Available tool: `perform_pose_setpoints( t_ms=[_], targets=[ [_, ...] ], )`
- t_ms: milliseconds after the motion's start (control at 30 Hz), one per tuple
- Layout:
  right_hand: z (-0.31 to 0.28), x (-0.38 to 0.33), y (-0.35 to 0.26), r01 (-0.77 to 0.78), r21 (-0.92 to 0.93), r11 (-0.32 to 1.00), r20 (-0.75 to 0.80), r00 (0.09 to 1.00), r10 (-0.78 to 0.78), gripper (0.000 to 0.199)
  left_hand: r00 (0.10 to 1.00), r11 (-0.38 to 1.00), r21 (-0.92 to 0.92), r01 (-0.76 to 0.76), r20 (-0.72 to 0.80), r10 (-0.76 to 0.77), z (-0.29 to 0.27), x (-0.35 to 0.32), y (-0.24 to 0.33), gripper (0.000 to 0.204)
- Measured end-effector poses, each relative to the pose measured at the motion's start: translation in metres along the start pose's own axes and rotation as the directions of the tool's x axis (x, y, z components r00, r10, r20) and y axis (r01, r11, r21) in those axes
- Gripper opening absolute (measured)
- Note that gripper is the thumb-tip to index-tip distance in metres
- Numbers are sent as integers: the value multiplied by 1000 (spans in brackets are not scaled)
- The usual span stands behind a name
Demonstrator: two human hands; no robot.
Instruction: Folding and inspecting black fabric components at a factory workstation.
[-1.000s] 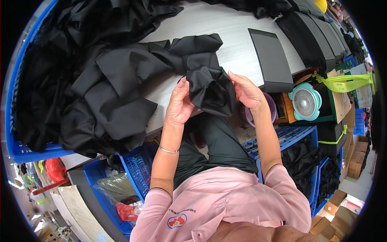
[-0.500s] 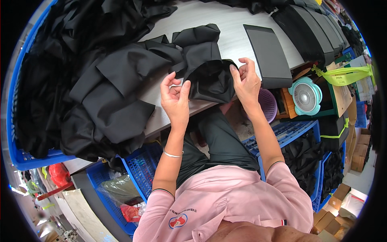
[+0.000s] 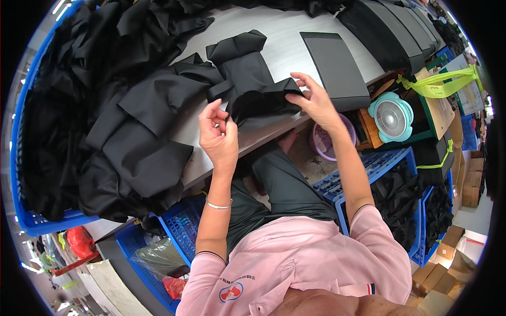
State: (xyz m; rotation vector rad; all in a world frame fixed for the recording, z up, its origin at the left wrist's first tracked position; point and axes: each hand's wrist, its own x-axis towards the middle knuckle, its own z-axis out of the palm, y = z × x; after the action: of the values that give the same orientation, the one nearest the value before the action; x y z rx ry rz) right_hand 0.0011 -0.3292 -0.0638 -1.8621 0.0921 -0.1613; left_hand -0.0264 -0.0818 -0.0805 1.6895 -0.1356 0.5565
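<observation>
A black fabric piece (image 3: 258, 105) with a folded, pouch-like edge lies at the near edge of the pale table (image 3: 203, 152). My right hand (image 3: 316, 105) pinches its right corner between thumb and fingers. At the left edge of the piece, my left hand (image 3: 217, 134) has its fingers curled, with the fabric edge between thumb and forefinger. The far part of the piece spreads flat over the tabletop. To the left, a heap of loose black fabric (image 3: 137, 126) touches it.
A flat dark grey panel (image 3: 340, 71) lies right of the fabric, with stacked panels (image 3: 390, 34) behind. Blue crates (image 3: 31, 224) hold more black fabric. Below the table edge are a purple basket (image 3: 322, 142) and a small turquoise fan (image 3: 391, 118).
The near edge of the fabric has been drawn straighter and its opening looks flatter. Both hands have shifted left in view, and the whole scene has shifted slightly too.
</observation>
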Motion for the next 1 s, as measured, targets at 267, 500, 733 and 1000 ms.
perform_pose_setpoints(
  t_ms=[267, 500, 733, 1000],
  targets=[
    [-51, 28, 50, -94, -826, 556, -301, 908, -293, 44, 995, 971, -223, 90, -22, -98, 5, -35, 26, 48],
    [-75, 49, 33, -206, -668, 715, -260, 965, 36, 25, 940, 873, -354, 335, 193, -282, 13, -69, 38, 25],
    [-79, -6, 7, 28, -848, 529, -406, 608, -682, 13, 762, 716, -404, 569, 585, -276, 23, -86, 51, 40],
    [-37, -167, -57, 557, -257, 790, 107, 829, -549, 6, 640, 430, -529, 732, 750, -166, 43, -94, 50, 122]
  ],
)
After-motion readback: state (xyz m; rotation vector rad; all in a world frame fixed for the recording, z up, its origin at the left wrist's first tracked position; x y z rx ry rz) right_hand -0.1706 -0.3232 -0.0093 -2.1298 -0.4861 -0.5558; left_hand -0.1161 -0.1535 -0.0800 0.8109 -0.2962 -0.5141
